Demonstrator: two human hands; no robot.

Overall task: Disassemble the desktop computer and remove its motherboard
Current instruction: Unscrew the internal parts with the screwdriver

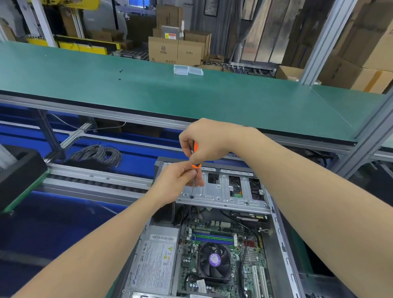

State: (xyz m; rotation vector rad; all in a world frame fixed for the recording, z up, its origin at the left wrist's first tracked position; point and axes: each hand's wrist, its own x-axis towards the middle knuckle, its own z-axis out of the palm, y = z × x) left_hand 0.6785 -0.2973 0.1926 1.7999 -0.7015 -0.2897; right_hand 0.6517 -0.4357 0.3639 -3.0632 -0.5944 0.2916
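An open desktop computer case lies below me with its side panel off. Inside sit the green motherboard with a black CPU fan, and a silver power supply to the left. A metal drive cage spans the far end. An orange-handled screwdriver stands upright, its tip on a screw at the cage's left side. My right hand grips the handle from above. My left hand pinches the metal shaft just under the handle.
A long green workbench runs across behind the case, with two small clear plastic boxes on it. A coil of grey cable lies on the blue lower level at left. A black case stands far left. Cardboard boxes fill the background.
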